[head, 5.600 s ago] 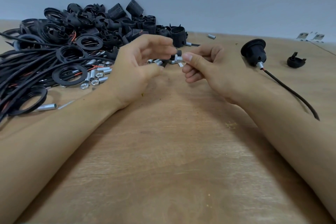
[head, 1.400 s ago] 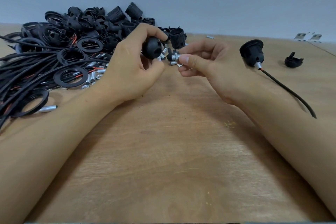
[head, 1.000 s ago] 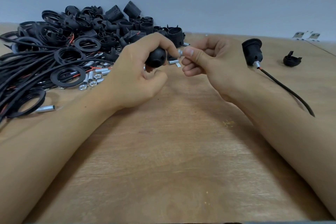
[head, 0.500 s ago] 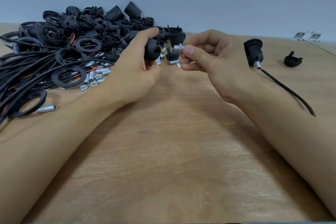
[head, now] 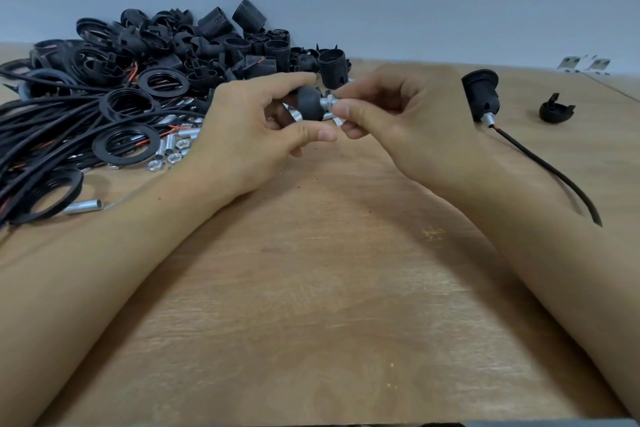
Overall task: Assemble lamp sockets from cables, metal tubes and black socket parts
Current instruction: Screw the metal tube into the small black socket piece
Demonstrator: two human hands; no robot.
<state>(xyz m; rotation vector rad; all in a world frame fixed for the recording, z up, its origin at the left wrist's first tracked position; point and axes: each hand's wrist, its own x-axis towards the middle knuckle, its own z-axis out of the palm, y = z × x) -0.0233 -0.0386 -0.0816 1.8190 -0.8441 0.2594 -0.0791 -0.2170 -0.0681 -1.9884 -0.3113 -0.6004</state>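
My left hand [head: 249,135] grips a black socket cap [head: 309,107]; my right hand [head: 401,121] fingers [head: 349,112] pinch a metal tube [head: 329,102] at its end, above the surface [head: 329,288].

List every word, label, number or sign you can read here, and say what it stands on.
None can be read.
Small metal plates at the far right table edge: any marking is too small and blurred to tell.
Black socket parts, cables and metal tubes: no print shows.
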